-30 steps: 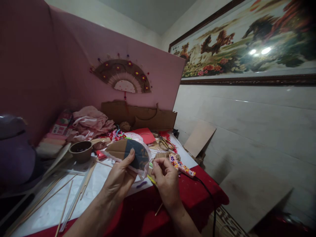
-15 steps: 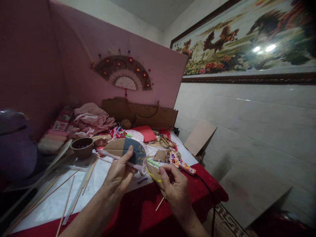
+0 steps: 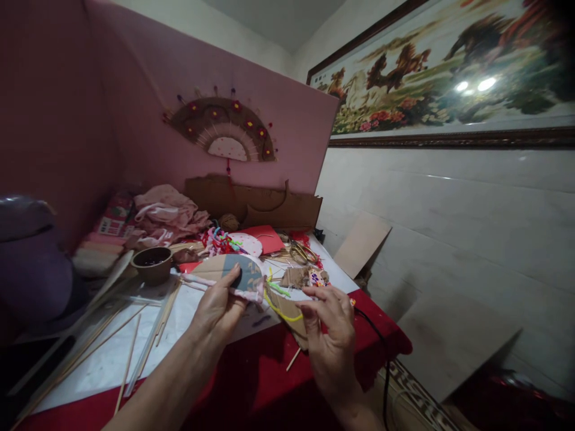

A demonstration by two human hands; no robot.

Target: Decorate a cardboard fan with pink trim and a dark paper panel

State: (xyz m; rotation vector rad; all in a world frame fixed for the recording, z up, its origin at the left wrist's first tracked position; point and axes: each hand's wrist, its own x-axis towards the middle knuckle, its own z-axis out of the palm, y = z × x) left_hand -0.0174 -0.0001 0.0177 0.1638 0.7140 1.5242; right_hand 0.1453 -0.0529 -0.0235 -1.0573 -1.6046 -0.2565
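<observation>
My left hand [image 3: 220, 308] is closed on a fan-shaped cardboard piece [image 3: 231, 272], tan on the left and dark blue on the right, with pink-white trim along its lower edge; the thumb presses on the blue part. My right hand [image 3: 330, 326] hovers just right of it with fingers spread over the red cloth, next to a yellow-green pipe cleaner [image 3: 281, 308] and a brown cardboard scrap [image 3: 287, 311]. Whether the right fingers touch these I cannot tell.
A brown bowl [image 3: 153, 263], long wooden sticks [image 3: 130, 353], pink cloth [image 3: 164, 215], scissors [image 3: 300, 254], a floral glue gun [image 3: 317, 278] with black cord and cardboard sheets [image 3: 254, 206] crowd the table. A decorated fan [image 3: 222, 129] hangs on the pink board. A purple object [image 3: 31, 263] sits left.
My right hand dropped lower and right and opened its fingers. The fan piece in my left hand lowered and tilted flatter toward the table.
</observation>
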